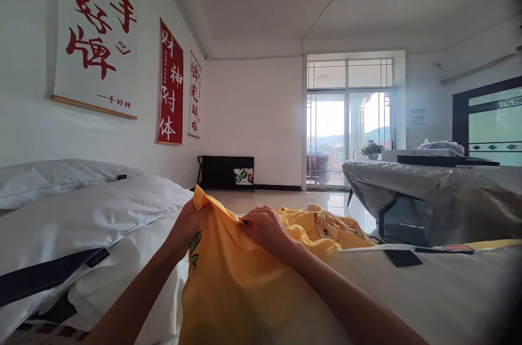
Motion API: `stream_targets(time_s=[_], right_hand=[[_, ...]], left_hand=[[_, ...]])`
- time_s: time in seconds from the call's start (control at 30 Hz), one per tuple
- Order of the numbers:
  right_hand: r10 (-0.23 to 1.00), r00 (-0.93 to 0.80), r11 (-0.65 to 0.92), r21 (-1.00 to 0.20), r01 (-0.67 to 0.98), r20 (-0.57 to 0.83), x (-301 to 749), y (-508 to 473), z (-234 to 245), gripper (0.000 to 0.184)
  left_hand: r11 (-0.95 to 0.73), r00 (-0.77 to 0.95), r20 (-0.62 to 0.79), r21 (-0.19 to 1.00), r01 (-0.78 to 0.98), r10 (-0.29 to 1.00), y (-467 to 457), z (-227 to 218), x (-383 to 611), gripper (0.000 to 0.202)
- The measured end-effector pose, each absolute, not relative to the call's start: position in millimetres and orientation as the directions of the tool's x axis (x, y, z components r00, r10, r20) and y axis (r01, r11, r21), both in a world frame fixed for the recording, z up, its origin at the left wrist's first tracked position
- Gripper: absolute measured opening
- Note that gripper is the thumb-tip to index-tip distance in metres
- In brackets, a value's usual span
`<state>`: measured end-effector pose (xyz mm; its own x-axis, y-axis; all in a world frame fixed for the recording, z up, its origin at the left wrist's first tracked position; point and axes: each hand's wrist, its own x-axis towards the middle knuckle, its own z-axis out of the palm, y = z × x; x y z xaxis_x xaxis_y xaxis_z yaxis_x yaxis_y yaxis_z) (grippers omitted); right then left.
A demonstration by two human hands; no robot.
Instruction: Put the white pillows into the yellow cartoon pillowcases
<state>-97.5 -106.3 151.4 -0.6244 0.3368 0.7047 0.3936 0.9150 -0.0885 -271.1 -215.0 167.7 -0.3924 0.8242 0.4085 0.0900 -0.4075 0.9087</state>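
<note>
A yellow cloth (pixel 232 279) with a green print near its left edge hangs between my hands; it looks like bedding, but its exact kind does not show. My left hand (pixel 194 220) is closed on its upper left corner, which sticks up above the fingers. Further right along the same top edge, my right hand (pixel 267 228) pinches the fabric. More of the yellow cloth lies bunched behind my right hand, beside a patterned, crumpled part (pixel 326 222). The fingertips of my left hand are partly hidden by the cloth.
White pillows (pixel 101 201) lie at the left, with a dark strap (pixel 49 274) across the nearer bedding. White bedding (pixel 379 285) spreads to the right. Beyond stands a plastic-covered table (pixel 416 182). A black folded piece of furniture (pixel 220 172) is against the far wall, near a glass door (pixel 326 138).
</note>
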Motion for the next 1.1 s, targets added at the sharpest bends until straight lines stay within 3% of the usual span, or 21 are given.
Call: stream_targets(time_s=[0.13, 0.23, 0.4, 0.57, 0.73, 0.97, 1.1], right_hand=[[0.512, -0.517, 0.834, -0.253, 0.491, 0.686, -98, -105, 154, 0.032], [0.52, -0.524, 0.839, -0.287, 0.463, 0.675, -98, -109, 153, 0.026], [0.481, -0.607, 0.868, -0.245, 0.432, 0.632, -103, -113, 150, 0.018], [0.42, -0.71, 0.9, -0.157, 0.408, 0.566, -107, -119, 147, 0.026], [0.481, -0.684, 0.861, -0.15, 0.485, 0.548, -105, -124, 152, 0.01], [0.505, -0.657, 0.776, 0.039, 0.63, 0.56, -83, -115, 202, 0.015], [0.474, -0.557, 0.788, -0.047, 0.614, 0.682, -80, -115, 209, 0.013]], left_hand=[[-0.385, -0.435, 0.383, 0.919, 0.088, 0.815, -217, 169, -272, 0.037], [-0.397, -0.437, 0.387, 0.915, 0.072, 0.812, -215, 168, -273, 0.038], [-0.411, -0.409, 0.396, 0.91, 0.053, 0.822, -211, 167, -271, 0.034], [-0.384, -0.404, 0.368, 0.922, 0.044, 0.838, -213, 167, -264, 0.036], [-0.367, -0.402, 0.372, 0.926, 0.092, 0.837, -216, 169, -267, 0.042], [-0.329, -0.41, 0.458, 0.878, 0.348, 0.789, -219, 171, -282, 0.045], [-0.241, -0.482, 0.474, 0.85, 0.469, 0.737, -226, 177, -280, 0.041]])
